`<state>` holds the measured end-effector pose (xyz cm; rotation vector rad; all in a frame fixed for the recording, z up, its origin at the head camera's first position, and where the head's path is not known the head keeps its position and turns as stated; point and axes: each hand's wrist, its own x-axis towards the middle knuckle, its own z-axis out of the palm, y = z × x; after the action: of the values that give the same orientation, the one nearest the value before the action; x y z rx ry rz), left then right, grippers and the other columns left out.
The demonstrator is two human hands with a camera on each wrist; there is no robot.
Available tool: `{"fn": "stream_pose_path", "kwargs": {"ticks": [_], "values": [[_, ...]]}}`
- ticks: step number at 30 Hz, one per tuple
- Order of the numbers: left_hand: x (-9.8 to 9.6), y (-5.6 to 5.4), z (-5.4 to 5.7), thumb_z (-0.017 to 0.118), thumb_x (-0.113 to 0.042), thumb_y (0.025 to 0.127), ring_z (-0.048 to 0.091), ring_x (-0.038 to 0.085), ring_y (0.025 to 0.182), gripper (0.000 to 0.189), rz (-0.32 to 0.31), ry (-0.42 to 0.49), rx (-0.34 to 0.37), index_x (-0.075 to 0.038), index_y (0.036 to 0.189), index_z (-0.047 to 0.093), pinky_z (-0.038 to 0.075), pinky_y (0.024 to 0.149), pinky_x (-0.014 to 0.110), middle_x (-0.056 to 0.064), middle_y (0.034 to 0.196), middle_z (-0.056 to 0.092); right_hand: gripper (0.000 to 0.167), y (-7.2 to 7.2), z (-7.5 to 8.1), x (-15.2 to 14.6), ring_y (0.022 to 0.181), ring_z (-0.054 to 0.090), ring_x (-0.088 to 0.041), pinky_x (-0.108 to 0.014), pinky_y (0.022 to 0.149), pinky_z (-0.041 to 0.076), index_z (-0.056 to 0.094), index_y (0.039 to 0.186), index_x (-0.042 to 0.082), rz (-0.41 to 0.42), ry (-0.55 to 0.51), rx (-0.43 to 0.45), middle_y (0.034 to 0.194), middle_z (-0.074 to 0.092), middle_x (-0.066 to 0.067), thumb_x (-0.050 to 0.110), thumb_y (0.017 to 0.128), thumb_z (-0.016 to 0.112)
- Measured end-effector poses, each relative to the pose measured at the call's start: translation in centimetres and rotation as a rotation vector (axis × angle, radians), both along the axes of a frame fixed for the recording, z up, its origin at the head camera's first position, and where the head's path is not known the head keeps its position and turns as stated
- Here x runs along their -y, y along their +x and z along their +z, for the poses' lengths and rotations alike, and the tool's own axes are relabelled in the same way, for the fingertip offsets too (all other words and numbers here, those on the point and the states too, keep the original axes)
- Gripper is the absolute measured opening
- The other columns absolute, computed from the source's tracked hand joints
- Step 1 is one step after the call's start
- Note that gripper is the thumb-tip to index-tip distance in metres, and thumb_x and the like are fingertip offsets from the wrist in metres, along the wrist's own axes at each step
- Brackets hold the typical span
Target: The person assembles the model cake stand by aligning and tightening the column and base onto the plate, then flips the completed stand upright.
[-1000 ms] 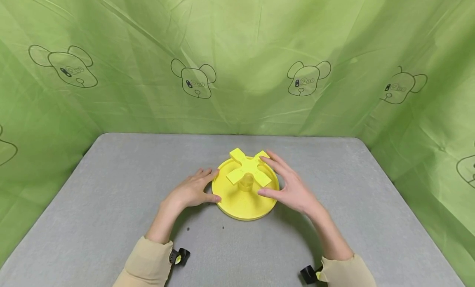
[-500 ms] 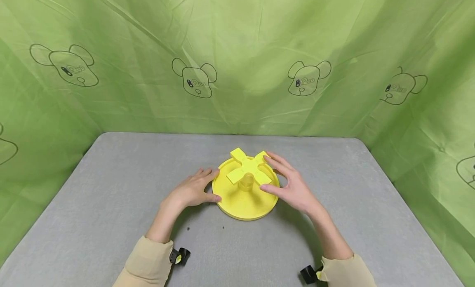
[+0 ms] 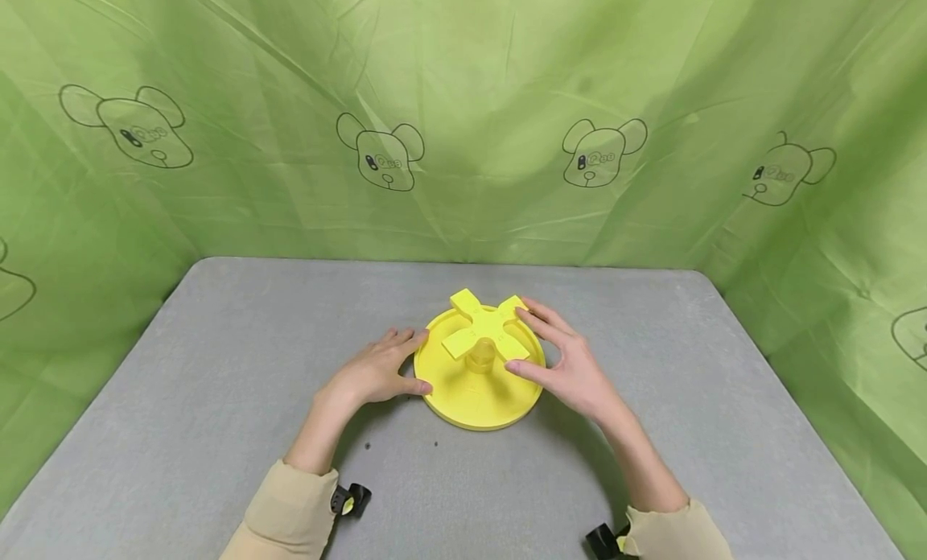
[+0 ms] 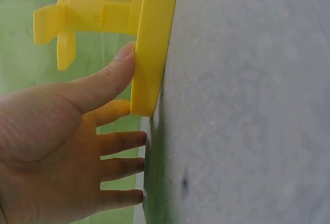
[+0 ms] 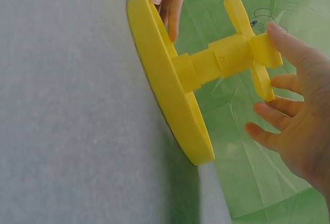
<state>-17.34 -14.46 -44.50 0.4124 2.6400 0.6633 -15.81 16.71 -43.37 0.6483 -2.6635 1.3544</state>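
A yellow round base with a raised rim (image 3: 478, 419) lies on the grey table. From its middle rises a stem (image 4: 93, 13), topped by a yellow four-armed cross-shaped knob (image 3: 487, 323). My left hand (image 3: 372, 372) rests at the base's left side, with thumb and index finger touching the rim. In the left wrist view its fingers are straight and spread, other fingertips down by the table. My right hand (image 3: 572, 367) holds the knob by its right-hand arms, thumb (image 5: 283, 41) on one and index finger on another; the remaining fingers are loosely bent beside it.
The grey table (image 3: 253, 335) has rounded far corners and a few small dark specks near the front. Green cloth (image 3: 478, 85) printed with bear outlines hangs behind and at both sides. A black wrist camera (image 3: 355, 500) sits at the left cuff.
My right hand has shifted slightly, its thumb a little farther up along the knob, and the knob has turned very slightly. My left hand and the base stay in place.
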Motion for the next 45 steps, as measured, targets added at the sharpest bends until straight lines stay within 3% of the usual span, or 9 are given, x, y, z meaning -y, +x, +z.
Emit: {"fn": "stream_pose_path", "kwargs": {"ticks": [11, 21, 30, 34, 41, 45], "values": [[-0.1, -0.2, 0.2, 0.075, -0.046, 0.092, 0.014, 0.043, 0.16, 0.091, 0.0, 0.013, 0.013, -0.017, 0.164, 0.027, 0.019, 0.129, 0.064, 0.018, 0.171, 0.024, 0.078, -0.3, -0.1, -0.3, 0.148, 0.046, -0.026, -0.056, 0.117, 0.045, 0.042, 0.159, 0.022, 0.056, 0.052, -0.039, 0.169, 0.032, -0.001, 0.028, 0.091, 0.081], [0.2, -0.2, 0.6, 0.073, -0.047, 0.094, 0.014, 0.044, 0.16, 0.09, -0.019, -0.009, 0.006, -0.017, 0.165, 0.027, 0.019, 0.128, 0.065, 0.018, 0.171, 0.023, 0.09, -0.8, 0.1, -0.6, 0.153, 0.039, -0.022, -0.056, 0.114, 0.047, 0.026, 0.165, 0.025, 0.109, 0.09, -0.041, 0.173, 0.024, 0.002, 0.03, 0.092, 0.079], [0.5, -0.1, 0.1, 0.071, -0.041, 0.097, 0.027, 0.045, 0.156, 0.08, -0.026, 0.008, -0.087, -0.012, 0.162, 0.034, 0.028, 0.125, 0.064, 0.021, 0.167, 0.033, 0.1, -0.5, -0.3, -1.7, 0.147, 0.045, -0.025, -0.056, 0.113, 0.049, 0.014, 0.164, 0.042, 0.087, 0.16, 0.033, 0.172, 0.026, 0.002, 0.043, 0.089, 0.08], [0.8, -0.2, 0.0, 0.069, -0.037, 0.099, 0.036, 0.044, 0.152, 0.074, 0.007, 0.059, -0.12, -0.01, 0.16, 0.038, 0.032, 0.124, 0.063, 0.02, 0.163, 0.04, 0.104, -0.6, -0.8, -2.2, 0.145, 0.049, -0.033, -0.057, 0.11, 0.051, 0.013, 0.166, 0.038, 0.06, 0.202, 0.068, 0.17, 0.029, -0.002, 0.048, 0.087, 0.08], [1.2, -1.0, -0.1, 0.068, -0.037, 0.099, 0.057, 0.041, 0.134, 0.061, 0.059, 0.111, -0.199, -0.006, 0.15, 0.053, 0.047, 0.112, 0.061, 0.021, 0.141, 0.063, 0.098, -0.9, -1.5, -2.8, 0.135, 0.06, -0.032, -0.058, 0.104, 0.053, 0.019, 0.166, 0.025, -0.01, 0.291, 0.076, 0.162, 0.044, -0.009, 0.05, 0.091, 0.076], [1.3, -1.6, -0.1, 0.066, -0.038, 0.1, 0.066, 0.029, 0.106, 0.059, 0.086, 0.133, -0.171, -0.003, 0.146, 0.056, 0.058, 0.09, 0.048, 0.017, 0.12, 0.071, 0.094, -1.4, -1.9, -3.1, 0.125, 0.064, -0.028, -0.049, 0.095, 0.055, 0.025, 0.165, 0.019, -0.052, 0.333, 0.085, 0.153, 0.054, -0.011, 0.053, 0.092, 0.073]]}}
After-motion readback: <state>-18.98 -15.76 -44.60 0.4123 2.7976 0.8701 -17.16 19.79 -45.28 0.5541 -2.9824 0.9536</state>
